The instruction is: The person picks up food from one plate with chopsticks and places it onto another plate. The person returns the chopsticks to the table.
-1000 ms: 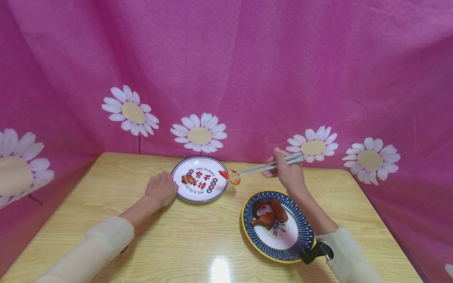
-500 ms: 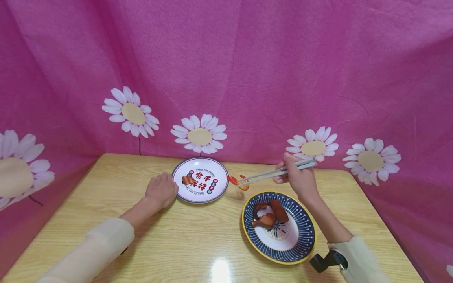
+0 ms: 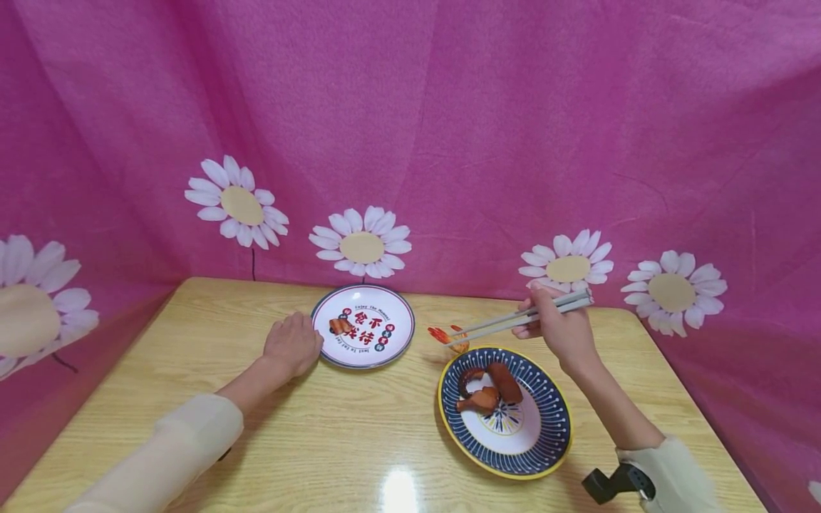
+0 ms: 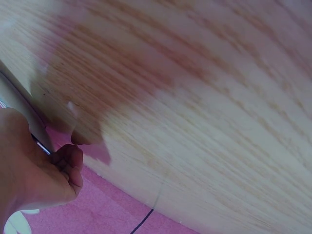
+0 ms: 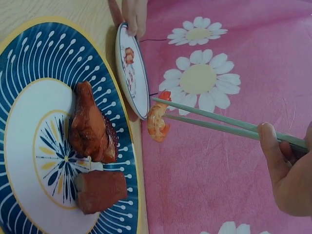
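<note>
In the head view my right hand (image 3: pixel 559 328) grips a pair of pale chopsticks (image 3: pixel 522 318). Their tips pinch a shrimp (image 5: pixel 158 119), held in the air just beyond the far rim of the blue-patterned plate (image 3: pixel 551 434). On that plate lie a drumstick (image 5: pixel 88 122), a reddish-brown block-shaped piece of food (image 5: pixel 101 191) and a dark curled piece (image 3: pixel 471 377), partly hidden by the drumstick in the right wrist view. My left hand (image 3: pixel 293 345) holds the left rim of the white plate (image 3: pixel 398 313) with red lettering. A small browned, striped food piece (image 3: pixel 341 326) sits on it.
Both plates stand on a light wooden table (image 3: pixel 321 442). Behind it hangs a pink cloth (image 3: pixel 449 142) printed with white daisies. A black wrist device (image 3: pixel 618 483) sits at my right sleeve, low over the table beside the blue-patterned plate.
My right hand has moved right and slightly nearer, carrying the shrimp in the chopsticks from the white plate's right rim toward the blue-patterned plate. The left hand and both plates stay put.
</note>
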`<action>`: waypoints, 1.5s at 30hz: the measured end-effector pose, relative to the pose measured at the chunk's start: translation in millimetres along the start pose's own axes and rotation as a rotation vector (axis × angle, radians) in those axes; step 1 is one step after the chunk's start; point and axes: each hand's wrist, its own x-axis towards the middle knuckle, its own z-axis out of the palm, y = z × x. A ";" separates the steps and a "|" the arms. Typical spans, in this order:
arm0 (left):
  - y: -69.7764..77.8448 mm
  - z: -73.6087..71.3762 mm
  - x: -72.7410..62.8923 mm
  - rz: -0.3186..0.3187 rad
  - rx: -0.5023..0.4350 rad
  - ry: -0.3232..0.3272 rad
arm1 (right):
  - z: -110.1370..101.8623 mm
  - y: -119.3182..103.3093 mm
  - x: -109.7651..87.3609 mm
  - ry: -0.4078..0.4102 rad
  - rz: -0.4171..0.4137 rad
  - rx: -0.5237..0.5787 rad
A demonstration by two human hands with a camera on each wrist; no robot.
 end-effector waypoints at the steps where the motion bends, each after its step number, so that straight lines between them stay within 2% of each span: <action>1: 0.0 -0.1 -0.1 0.001 0.002 0.000 | -1.6 0.0 -0.4 0.000 -0.001 -0.002; 16: -1.0 1.5 1.0 0.002 -0.003 0.013 | -21.2 2.5 -7.0 0.003 0.021 -0.045; 27: 0.2 0.4 0.4 0.000 0.000 0.011 | -37.1 5.3 -6.5 0.025 0.076 -0.120; 37: -0.7 1.8 1.1 -0.006 -0.023 0.016 | -44.3 6.3 -10.3 0.041 0.058 -0.156; 45: -0.7 2.7 0.6 0.003 -0.001 0.042 | -54.2 6.3 -11.8 0.040 0.059 -0.179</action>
